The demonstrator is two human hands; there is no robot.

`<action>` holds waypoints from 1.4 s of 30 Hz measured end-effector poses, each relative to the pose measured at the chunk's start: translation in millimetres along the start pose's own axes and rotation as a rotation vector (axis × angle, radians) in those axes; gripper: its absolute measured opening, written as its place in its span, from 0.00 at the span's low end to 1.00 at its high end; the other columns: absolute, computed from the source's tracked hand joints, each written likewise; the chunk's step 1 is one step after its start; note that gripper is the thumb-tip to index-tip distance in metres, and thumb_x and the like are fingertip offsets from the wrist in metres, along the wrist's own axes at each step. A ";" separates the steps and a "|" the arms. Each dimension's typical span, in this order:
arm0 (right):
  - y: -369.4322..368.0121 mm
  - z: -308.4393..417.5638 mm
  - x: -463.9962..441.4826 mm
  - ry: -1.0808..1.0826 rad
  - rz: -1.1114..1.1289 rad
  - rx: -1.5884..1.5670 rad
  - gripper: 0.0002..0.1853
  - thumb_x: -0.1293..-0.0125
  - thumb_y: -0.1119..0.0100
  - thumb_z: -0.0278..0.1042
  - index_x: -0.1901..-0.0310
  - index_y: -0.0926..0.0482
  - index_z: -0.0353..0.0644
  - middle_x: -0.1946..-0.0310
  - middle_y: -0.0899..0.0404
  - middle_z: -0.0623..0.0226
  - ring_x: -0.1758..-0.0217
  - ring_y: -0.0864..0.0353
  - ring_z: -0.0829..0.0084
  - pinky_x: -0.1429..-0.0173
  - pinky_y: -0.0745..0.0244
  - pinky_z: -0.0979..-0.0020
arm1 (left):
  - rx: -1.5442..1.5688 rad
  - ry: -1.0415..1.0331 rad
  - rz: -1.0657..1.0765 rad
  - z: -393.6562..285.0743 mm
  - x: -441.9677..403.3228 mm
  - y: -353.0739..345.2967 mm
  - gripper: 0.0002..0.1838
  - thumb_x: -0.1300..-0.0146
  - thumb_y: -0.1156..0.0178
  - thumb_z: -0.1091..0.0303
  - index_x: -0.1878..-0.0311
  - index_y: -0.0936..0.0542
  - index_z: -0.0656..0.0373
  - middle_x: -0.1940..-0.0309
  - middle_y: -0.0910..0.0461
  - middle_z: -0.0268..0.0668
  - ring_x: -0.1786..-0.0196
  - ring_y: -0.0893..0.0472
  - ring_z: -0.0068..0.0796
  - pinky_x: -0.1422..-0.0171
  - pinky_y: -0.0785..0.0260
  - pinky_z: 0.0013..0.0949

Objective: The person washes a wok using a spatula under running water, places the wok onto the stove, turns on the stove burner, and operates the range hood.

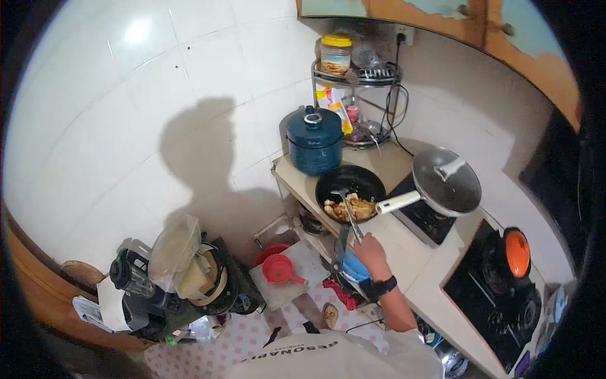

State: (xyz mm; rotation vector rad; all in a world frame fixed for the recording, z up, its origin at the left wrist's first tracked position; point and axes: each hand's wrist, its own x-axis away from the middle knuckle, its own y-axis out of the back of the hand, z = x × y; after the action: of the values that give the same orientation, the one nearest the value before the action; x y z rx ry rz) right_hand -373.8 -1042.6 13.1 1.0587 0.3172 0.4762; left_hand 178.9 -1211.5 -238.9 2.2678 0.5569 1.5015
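My right hand (pixel 371 252) is closed round the handle of a metal spatula (pixel 351 211), and a dark watch sits on that wrist. The spatula's head rests among browned food pieces (pixel 356 207) in a black frying pan (pixel 366 179) on the counter. The pan's dark handle points toward my body, beside the spatula. My left hand does not show. Right of the pan, a second pan with a white handle (pixel 399 202) and a glass lid (pixel 447 180) stands on a flat cooktop (pixel 432 226).
A blue pot (pixel 314 142) stands behind the frying pan, near a corner rack (pixel 360 81) with jars. A gas stove (pixel 499 297) with an orange item (pixel 517 252) is at the right. Red dippers (pixel 278 269) and a blender (pixel 132 275) are lower left.
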 end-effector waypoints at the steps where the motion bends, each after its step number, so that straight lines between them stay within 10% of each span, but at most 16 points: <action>1: -3.8 3.1 -6.0 0.023 -0.069 0.030 0.23 0.38 0.49 0.45 0.57 0.31 0.27 0.71 0.22 0.47 0.68 0.20 0.50 0.63 0.23 0.58 | 0.019 0.018 -0.004 -4.3 -4.6 5.8 0.16 0.40 0.49 0.61 0.59 0.22 0.64 0.65 0.19 0.45 0.65 0.20 0.40 0.61 0.28 0.39; 11: 12.4 36.5 2.4 -0.194 -0.141 -0.050 0.20 0.36 0.47 0.47 0.63 0.29 0.34 0.71 0.21 0.44 0.67 0.22 0.45 0.63 0.28 0.51 | 0.243 0.020 0.098 -60.3 -115.2 71.8 0.15 0.38 0.49 0.62 0.56 0.24 0.63 0.65 0.20 0.44 0.67 0.20 0.37 0.66 0.28 0.38; 14: 30.3 49.3 44.4 -0.221 -0.128 -0.167 0.20 0.36 0.47 0.49 0.64 0.27 0.34 0.74 0.22 0.50 0.73 0.24 0.52 0.67 0.30 0.57 | 0.521 -0.076 0.581 -90.5 -170.6 109.2 0.15 0.34 0.52 0.61 0.53 0.26 0.62 0.67 0.21 0.43 0.66 0.21 0.33 0.67 0.29 0.36; 16: 33.3 53.6 74.7 -0.279 0.040 -0.410 0.21 0.31 0.54 0.49 0.64 0.27 0.35 0.82 0.30 0.68 0.82 0.35 0.74 0.75 0.38 0.72 | 0.442 -0.205 0.653 -124.8 -204.8 108.6 0.14 0.34 0.51 0.62 0.52 0.26 0.61 0.64 0.21 0.42 0.65 0.21 0.33 0.65 0.28 0.36; 20: 55.0 110.3 161.9 -0.463 0.063 -1.046 0.23 0.27 0.64 0.50 0.65 0.25 0.39 0.85 0.38 0.76 0.82 0.43 0.83 0.78 0.48 0.79 | 0.090 -0.461 0.646 -158.0 -241.1 108.9 0.14 0.37 0.48 0.63 0.52 0.27 0.60 0.60 0.21 0.41 0.62 0.21 0.34 0.59 0.27 0.36; 28: 25.2 144.6 274.1 -0.391 -0.238 -1.306 0.18 0.29 0.61 0.45 0.68 0.29 0.41 0.81 0.37 0.78 0.80 0.42 0.83 0.75 0.45 0.77 | -0.685 -0.673 0.705 -201.3 -236.0 86.2 0.14 0.43 0.45 0.65 0.55 0.27 0.60 0.61 0.20 0.38 0.61 0.20 0.34 0.57 0.28 0.39; 29: 17.3 140.3 288.5 -0.410 -0.139 -1.507 0.16 0.30 0.61 0.43 0.71 0.31 0.42 0.82 0.39 0.79 0.80 0.44 0.83 0.75 0.46 0.77 | -0.838 -0.782 0.739 -200.9 -239.1 84.9 0.14 0.44 0.45 0.66 0.55 0.27 0.60 0.62 0.20 0.37 0.61 0.20 0.34 0.57 0.28 0.40; 31: 8.3 144.8 312.0 -0.437 -0.234 -1.548 0.16 0.30 0.63 0.42 0.76 0.37 0.47 0.82 0.43 0.81 0.82 0.46 0.84 0.77 0.48 0.77 | -1.487 -1.857 0.648 -214.5 -238.0 85.0 0.12 0.43 0.48 0.62 0.61 0.24 0.58 0.64 0.20 0.39 0.62 0.21 0.37 0.54 0.29 0.45; 32: -9.0 133.7 328.8 -0.544 -0.299 -1.636 0.16 0.30 0.63 0.42 0.76 0.38 0.48 0.83 0.44 0.82 0.82 0.46 0.84 0.78 0.50 0.77 | -1.518 -1.909 0.702 -218.2 -233.1 75.4 0.12 0.43 0.48 0.62 0.60 0.24 0.58 0.64 0.20 0.39 0.62 0.21 0.37 0.54 0.29 0.45; 36: -71.3 93.6 428.7 -0.951 -0.608 -1.740 0.19 0.29 0.60 0.49 0.75 0.38 0.49 0.84 0.47 0.82 0.83 0.48 0.85 0.82 0.52 0.80 | -1.316 -1.125 0.764 -280.8 -200.7 9.3 0.13 0.43 0.49 0.62 0.60 0.24 0.58 0.63 0.20 0.41 0.61 0.22 0.39 0.53 0.30 0.45; 42: -161.7 50.0 576.5 -0.676 -0.908 -2.649 0.21 0.27 0.63 0.52 0.75 0.42 0.48 0.86 0.49 0.82 0.86 0.51 0.85 0.85 0.55 0.80 | -1.259 -1.217 0.773 -317.7 -59.3 -171.3 0.14 0.43 0.49 0.62 0.58 0.24 0.59 0.62 0.20 0.43 0.59 0.22 0.42 0.52 0.30 0.46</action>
State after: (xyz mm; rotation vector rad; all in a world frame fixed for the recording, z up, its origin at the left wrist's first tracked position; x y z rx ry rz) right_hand 178.3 -846.9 -120.7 -1.5380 -0.4991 -0.4704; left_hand -157.6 -1069.1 -254.3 1.7366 -1.3073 0.1345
